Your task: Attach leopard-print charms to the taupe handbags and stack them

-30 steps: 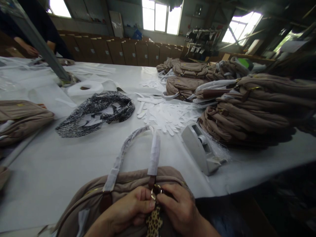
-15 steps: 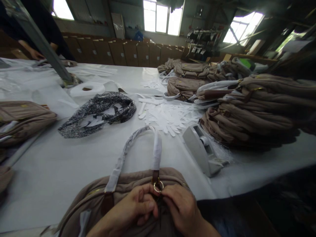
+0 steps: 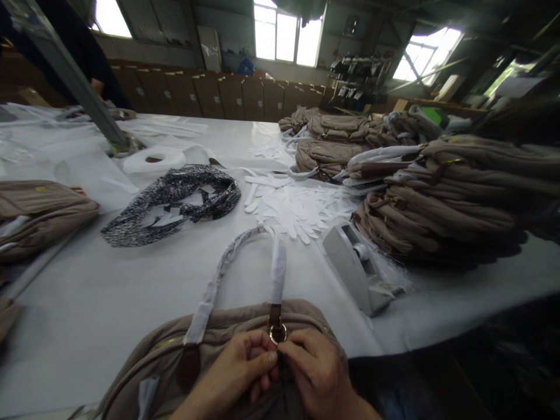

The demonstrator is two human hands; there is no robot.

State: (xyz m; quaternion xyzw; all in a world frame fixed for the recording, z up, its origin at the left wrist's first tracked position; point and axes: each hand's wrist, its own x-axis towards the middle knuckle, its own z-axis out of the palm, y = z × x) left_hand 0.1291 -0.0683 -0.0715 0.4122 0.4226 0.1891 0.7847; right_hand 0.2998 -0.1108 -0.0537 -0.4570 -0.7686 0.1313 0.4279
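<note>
A brown ribbed handbag point(image 3: 153, 350) lies at the table's front edge, below me. Its handle point(image 3: 277, 268), wrapped in white paper, arches away over the table. At the handle's right end a brown leather tab carries a gold ring point(image 3: 277, 334). My left hand point(image 3: 247, 361) is closed in a pinch just below and left of the ring. My right hand point(image 3: 317, 364) pinches at the ring's lower right edge, its fingertips nearly meeting the left ones. Whatever small part lies between the left fingertips is hidden.
Right of the bag stands a grey tape dispenser point(image 3: 359, 268). Stacked brown bags point(image 3: 455, 204) fill the right side. White paper strips point(image 3: 297, 204) and a black-and-white knitted scarf point(image 3: 175, 204) lie ahead. Another bag point(image 3: 44, 213) is at left, near a metal post point(image 3: 83, 81); a person stands behind it.
Both hands stay at the ring; the right hand has shifted slightly left and the fingertips have drawn closer together. The person at far left has moved their hands mostly out of sight.
</note>
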